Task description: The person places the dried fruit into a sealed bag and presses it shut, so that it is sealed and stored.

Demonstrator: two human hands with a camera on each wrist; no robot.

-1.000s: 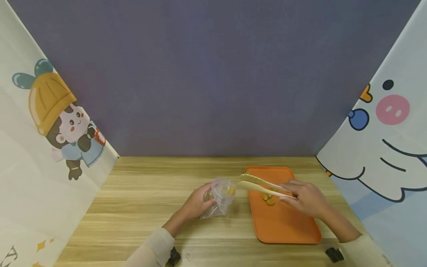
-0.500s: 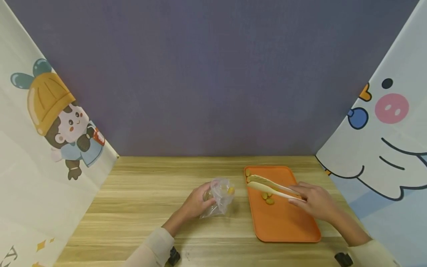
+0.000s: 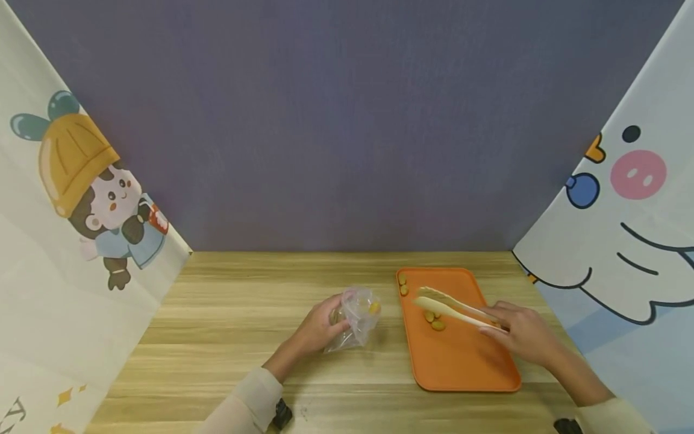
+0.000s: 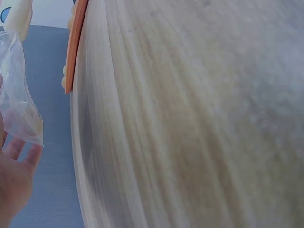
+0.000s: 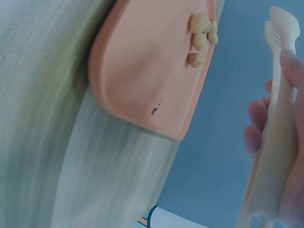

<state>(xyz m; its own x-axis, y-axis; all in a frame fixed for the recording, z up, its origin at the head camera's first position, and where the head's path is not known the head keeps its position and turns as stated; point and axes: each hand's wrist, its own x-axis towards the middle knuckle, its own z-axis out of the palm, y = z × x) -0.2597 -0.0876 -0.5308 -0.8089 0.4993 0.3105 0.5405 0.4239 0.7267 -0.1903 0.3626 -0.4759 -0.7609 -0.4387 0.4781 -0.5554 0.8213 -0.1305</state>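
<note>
Evidently both hands were occupied. The left hand (image 3: 320,327) pinched a clear plastic bag (image 3: 359,322) between thumb and fingers, just beyond the long left edge of an orange tray (image 3: 461,364); a yellow piece (image 3: 375,308) showed in the bag near its upper right side. The bag was crumpled, and its lower end looked see-through in the left wrist view.

The right hand (image 3: 525,333) pinched cream-coloured tongs (image 3: 451,311) near their rear end, thumb on one arm and fingers on the other. The tips of the tongs stood slightly parted, raised above the tray and pointing toward the bag, well apart from it.

On the tray lay peanut-like pieces: a small cluster (image 3: 438,325) below the tongs, partly hidden by them, and a far-corner pair (image 3: 403,290) by the left rim. Small dark marks (image 5: 155,111) showed on the tray's surface in the right wrist view.

Tray and hands were over a wood-grain table (image 3: 233,328), with a dark grey-purple backdrop (image 3: 347,132) behind.
</note>
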